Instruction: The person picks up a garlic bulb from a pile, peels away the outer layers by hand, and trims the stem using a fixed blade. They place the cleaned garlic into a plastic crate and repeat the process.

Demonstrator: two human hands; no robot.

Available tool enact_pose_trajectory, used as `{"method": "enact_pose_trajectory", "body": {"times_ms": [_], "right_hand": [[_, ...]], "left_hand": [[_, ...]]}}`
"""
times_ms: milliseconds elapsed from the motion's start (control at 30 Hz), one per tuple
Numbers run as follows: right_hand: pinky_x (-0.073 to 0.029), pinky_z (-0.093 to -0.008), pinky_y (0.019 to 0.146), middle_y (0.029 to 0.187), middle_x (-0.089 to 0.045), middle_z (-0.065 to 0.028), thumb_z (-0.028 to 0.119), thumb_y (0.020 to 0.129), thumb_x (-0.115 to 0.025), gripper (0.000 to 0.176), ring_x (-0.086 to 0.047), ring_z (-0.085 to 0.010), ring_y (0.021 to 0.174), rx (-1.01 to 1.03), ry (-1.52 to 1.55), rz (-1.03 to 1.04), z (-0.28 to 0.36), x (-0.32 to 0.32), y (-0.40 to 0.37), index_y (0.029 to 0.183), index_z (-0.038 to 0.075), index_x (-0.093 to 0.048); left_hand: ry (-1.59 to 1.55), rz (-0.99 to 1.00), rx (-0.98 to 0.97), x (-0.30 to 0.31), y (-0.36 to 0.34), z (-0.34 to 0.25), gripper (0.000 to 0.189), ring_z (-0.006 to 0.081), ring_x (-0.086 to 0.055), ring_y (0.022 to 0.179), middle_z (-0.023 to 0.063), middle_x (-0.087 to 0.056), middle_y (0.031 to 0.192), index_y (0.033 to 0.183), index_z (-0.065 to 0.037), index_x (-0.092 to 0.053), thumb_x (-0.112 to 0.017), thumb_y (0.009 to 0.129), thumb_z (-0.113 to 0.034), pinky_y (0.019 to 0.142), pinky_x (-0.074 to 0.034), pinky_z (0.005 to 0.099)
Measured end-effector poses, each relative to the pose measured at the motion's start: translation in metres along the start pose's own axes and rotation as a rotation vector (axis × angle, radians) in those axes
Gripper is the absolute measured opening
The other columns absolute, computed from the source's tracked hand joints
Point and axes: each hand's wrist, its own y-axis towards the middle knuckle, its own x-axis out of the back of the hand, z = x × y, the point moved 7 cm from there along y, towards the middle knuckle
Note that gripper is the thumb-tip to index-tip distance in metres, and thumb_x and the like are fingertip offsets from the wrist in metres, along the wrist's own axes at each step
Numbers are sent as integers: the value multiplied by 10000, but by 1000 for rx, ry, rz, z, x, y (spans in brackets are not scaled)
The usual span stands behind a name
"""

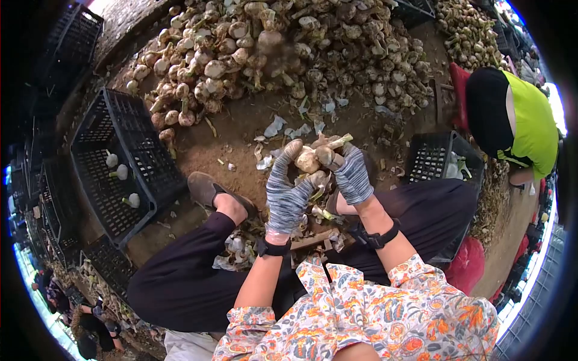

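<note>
Both my hands wear grey striped knit gloves with dirty fingertips and meet in front of me over the ground. A garlic bulb [307, 160] with brownish skin and a cut stem is held between them. My left hand [289, 186] has its fingers around the bulb from the left and below. On the right, my right hand [349, 171] grips the bulb's stem side, its fingertips close to the stem [340, 142]. Loose skins [276, 126] lie on the dirt just beyond the hands, and more peelings [238, 248] lie between my legs.
A large heap of garlic [241, 54] spreads ahead. The black crate [129, 162] at left holds several white bulbs; another crate [428, 156] at right holds a few stemmed ones. A person in a yellow-green top [533, 123] sits at far right. A red bag [468, 265] lies by my right knee.
</note>
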Motion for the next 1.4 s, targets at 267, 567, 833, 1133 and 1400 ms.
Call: {"method": "enact_pose_trajectory", "body": {"times_ms": [267, 567, 833, 1133, 1400], "right_hand": [[-485, -283, 678, 848, -641, -108, 135, 799, -628, 240, -597, -141, 761, 154, -125, 177, 23, 8, 2, 973, -29, -601], [-472, -302, 749, 922, -626, -124, 193, 797, -645, 270, -597, -210, 837, 201, -119, 109, 26, 3, 2, 966, -14, -606], [-475, -291, 777, 950, -626, -121, 122, 811, -614, 226, -594, -182, 868, 241, -96, 222, 22, 7, 3, 992, -13, -608], [-473, -261, 785, 919, -626, -83, 9, 765, -635, 204, -572, -128, 864, 135, -20, 313, 28, 2, -8, 966, 4, -599], [-464, -257, 779, 927, -606, -35, 113, 765, -660, 297, -561, -128, 854, -195, 186, 283, 13, -5, -22, 1028, -1, -580]], "left_hand": [[-166, 29, 206, 3, 2, 3, 608, 174, -505, 1063, 99, -515, 1180, 1241, 3, -438, -724, 707, -52, 930, -406, 297], [-75, 47, 199, -2, 1, -1, 608, 175, -503, 1066, 102, -523, 1174, 1259, 6, -428, -714, 741, -129, 929, -398, 297], [-18, 26, 238, 3, 1, 8, 581, 156, -514, 1030, 91, -535, 1151, 1236, -1, -462, -696, 764, -246, 897, -410, 280], [-314, -63, 633, 4, -4, 46, 572, 147, -566, 564, 60, -619, 790, 1064, -48, -559, -438, 845, -562, 471, -465, 264], [-328, -203, 667, 5, -6, 36, 527, 89, -542, 542, 16, -619, 768, 986, -69, -587, -354, 893, -533, 416, -413, 201]]}}
